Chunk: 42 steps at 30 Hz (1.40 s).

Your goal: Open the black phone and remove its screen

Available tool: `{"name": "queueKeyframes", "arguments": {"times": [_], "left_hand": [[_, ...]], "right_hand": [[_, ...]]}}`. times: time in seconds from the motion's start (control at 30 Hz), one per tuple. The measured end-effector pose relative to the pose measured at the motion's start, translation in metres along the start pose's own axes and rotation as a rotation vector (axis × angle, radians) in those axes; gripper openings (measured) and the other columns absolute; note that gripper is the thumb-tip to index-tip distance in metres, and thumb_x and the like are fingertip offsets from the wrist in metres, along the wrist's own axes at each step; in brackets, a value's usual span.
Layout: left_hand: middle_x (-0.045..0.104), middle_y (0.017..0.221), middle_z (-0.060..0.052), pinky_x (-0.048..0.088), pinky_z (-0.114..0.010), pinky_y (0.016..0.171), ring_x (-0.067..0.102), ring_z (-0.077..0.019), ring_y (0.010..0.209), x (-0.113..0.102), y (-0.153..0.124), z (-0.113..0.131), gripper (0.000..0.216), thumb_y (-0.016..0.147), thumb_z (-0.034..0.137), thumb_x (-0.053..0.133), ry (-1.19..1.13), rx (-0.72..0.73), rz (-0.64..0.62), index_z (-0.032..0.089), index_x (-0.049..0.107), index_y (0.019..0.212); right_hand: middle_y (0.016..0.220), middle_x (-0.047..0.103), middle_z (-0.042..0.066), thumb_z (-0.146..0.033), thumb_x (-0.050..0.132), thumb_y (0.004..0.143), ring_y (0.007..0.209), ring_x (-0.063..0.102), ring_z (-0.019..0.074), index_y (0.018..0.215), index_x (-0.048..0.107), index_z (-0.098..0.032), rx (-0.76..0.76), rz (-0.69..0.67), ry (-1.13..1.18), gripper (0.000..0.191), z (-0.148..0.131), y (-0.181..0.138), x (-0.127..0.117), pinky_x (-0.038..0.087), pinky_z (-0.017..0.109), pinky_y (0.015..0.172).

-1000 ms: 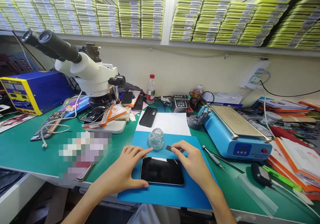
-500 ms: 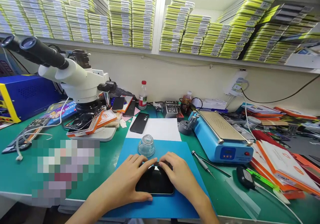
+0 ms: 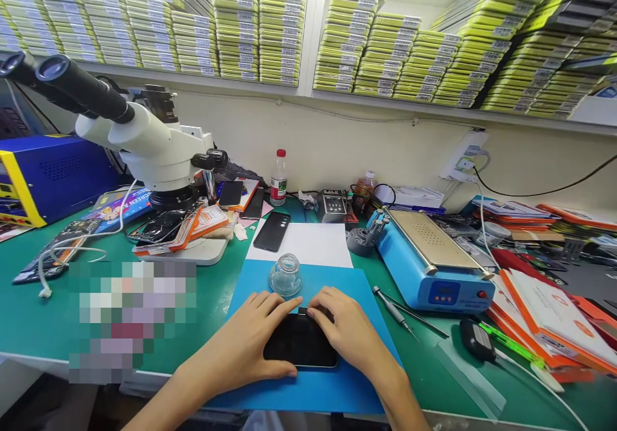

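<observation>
A smartphone (image 3: 301, 344) with a dark screen lies on the blue mat (image 3: 270, 397), long side toward me. My left hand (image 3: 248, 341) grips its left end, thumb along the near edge and index finger stretched along the far edge. At the far edge, my right hand (image 3: 344, 322) pinches a small dark flat piece (image 3: 303, 311) between thumb and fingers. Whether that piece is joined to the phone I cannot tell. Just beyond my hands stands a clear glass jar (image 3: 285, 277). A black phone back cover (image 3: 272, 231) rests on white paper (image 3: 318, 245).
Right of the mat lie a screwdriver (image 3: 396, 313) and a blue heating plate machine (image 3: 429, 264). A microscope (image 3: 154, 148) stands at the back left. A black cabled device (image 3: 475, 339) sits at the right. Shelves above hold stacked yellow-green boxes (image 3: 282, 26).
The view has shifted slightly, so things sit a little higher and further right. Both hands stay at the phone; the small dark piece at its far edge shows more clearly, and the screen glare is gone.
</observation>
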<state>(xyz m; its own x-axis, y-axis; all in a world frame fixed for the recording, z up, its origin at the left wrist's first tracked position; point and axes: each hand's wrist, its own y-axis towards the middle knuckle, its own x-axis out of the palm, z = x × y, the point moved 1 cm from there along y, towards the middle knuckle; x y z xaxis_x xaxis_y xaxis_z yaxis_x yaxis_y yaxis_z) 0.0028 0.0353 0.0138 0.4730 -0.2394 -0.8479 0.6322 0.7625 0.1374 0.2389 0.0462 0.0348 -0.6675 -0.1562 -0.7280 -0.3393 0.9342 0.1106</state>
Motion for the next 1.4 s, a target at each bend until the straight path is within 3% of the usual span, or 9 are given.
{"name": "queueKeyframes", "arguments": {"times": [0.2, 0.43, 0.7, 0.8, 0.93, 1.0, 1.1, 1.27, 1.4], "left_hand": [[0.059, 0.151, -0.007, 0.047, -0.06, 0.116, 0.055, -0.038, 0.137, -0.008, -0.016, -0.003, 0.102, 0.081, 0.042, 0.093, -0.015, -0.08, -0.008, 0.041, 0.037, 0.166], [0.055, 0.153, -0.007, 0.049, -0.047, 0.119, 0.057, -0.0331, 0.14, -0.011, -0.038, -0.017, 0.087, 0.086, 0.021, 0.08, -0.291, -0.089, 0.103, 0.04, 0.043, 0.162], [0.065, 0.15, -0.013, 0.057, -0.042, 0.108, 0.064, -0.0386, 0.136, -0.02, -0.026, -0.026, 0.091, 0.083, 0.059, 0.088, -1.035, -0.145, 0.439, 0.03, 0.048, 0.16], [0.068, 0.149, -0.012, 0.055, -0.044, 0.11, 0.064, -0.0371, 0.136, -0.023, -0.013, -0.012, 0.086, 0.091, 0.066, 0.077, -1.199, -0.221, 0.413, 0.029, 0.047, 0.162], [0.077, 0.132, -0.016, 0.054, -0.044, 0.109, 0.07, -0.0343, 0.129, -0.034, -0.001, 0.008, 0.072, 0.097, 0.072, 0.064, -1.421, -0.339, 0.198, 0.019, 0.065, 0.146], [0.08, 0.122, -0.018, 0.057, -0.042, 0.102, 0.073, -0.0342, 0.122, -0.039, 0.005, 0.012, 0.073, 0.1, 0.076, 0.053, -1.367, -0.391, 0.01, 0.015, 0.07, 0.137], [0.08, 0.111, -0.014, 0.058, -0.039, 0.088, 0.075, -0.0313, 0.108, -0.042, 0.018, 0.008, 0.077, 0.105, 0.078, 0.034, -0.906, -0.301, -0.171, 0.016, 0.074, 0.127], [0.071, 0.085, -0.002, 0.051, -0.033, 0.076, 0.064, -0.0221, 0.079, -0.028, 0.042, -0.005, 0.059, 0.105, 0.071, 0.045, -0.41, -0.158, -0.186, 0.021, 0.073, 0.09], [0.071, 0.095, -0.006, 0.051, -0.037, 0.086, 0.067, -0.0256, 0.09, -0.018, 0.044, 0.005, 0.047, 0.111, 0.052, 0.041, -0.235, -0.088, -0.134, 0.021, 0.075, 0.1]], "right_hand": [[0.093, 0.073, 0.003, -0.035, 0.063, 0.098, 0.091, 0.067, 0.0225, 0.085, 0.074, -0.025, 0.063, 0.048, 0.122, 0.02, 0.009, 0.001, 0.003, 0.048, 0.033, 0.081], [0.088, 0.073, 0.005, -0.057, 0.048, 0.103, 0.078, 0.067, 0.0218, 0.1, 0.069, -0.022, 0.253, 0.325, 0.245, 0.041, 0.035, -0.004, -0.002, 0.051, 0.032, 0.071], [0.084, 0.076, 0.003, -0.058, 0.057, 0.1, 0.079, 0.068, 0.0232, 0.097, 0.073, -0.026, 0.257, 0.356, 0.232, 0.037, 0.033, -0.01, 0.007, 0.049, 0.032, 0.073], [0.084, 0.076, 0.004, -0.059, 0.057, 0.1, 0.08, 0.068, 0.0242, 0.097, 0.074, -0.026, 0.243, 0.356, 0.219, 0.037, 0.031, -0.011, 0.006, 0.049, 0.033, 0.073], [0.084, 0.076, 0.005, -0.062, 0.054, 0.101, 0.079, 0.068, 0.0249, 0.096, 0.073, -0.026, 0.224, 0.364, 0.205, 0.041, 0.03, -0.012, 0.004, 0.05, 0.033, 0.071], [0.084, 0.076, 0.005, -0.063, 0.053, 0.101, 0.077, 0.068, 0.025, 0.095, 0.072, -0.025, 0.221, 0.375, 0.196, 0.043, 0.03, -0.012, 0.004, 0.049, 0.034, 0.069], [0.082, 0.076, 0.006, -0.065, 0.05, 0.102, 0.075, 0.068, 0.0249, 0.094, 0.071, -0.025, 0.223, 0.397, 0.175, 0.046, 0.031, -0.012, 0.004, 0.049, 0.034, 0.068], [0.086, 0.077, 0.006, -0.063, 0.051, 0.102, 0.076, 0.069, 0.0255, 0.095, 0.072, -0.025, 0.2, 0.408, 0.129, 0.044, 0.03, -0.013, 0.003, 0.051, 0.035, 0.07], [0.092, 0.078, 0.006, -0.058, 0.051, 0.104, 0.081, 0.07, 0.0255, 0.094, 0.071, -0.025, 0.166, 0.402, 0.087, 0.04, 0.028, -0.013, 0.004, 0.052, 0.035, 0.075]]}}
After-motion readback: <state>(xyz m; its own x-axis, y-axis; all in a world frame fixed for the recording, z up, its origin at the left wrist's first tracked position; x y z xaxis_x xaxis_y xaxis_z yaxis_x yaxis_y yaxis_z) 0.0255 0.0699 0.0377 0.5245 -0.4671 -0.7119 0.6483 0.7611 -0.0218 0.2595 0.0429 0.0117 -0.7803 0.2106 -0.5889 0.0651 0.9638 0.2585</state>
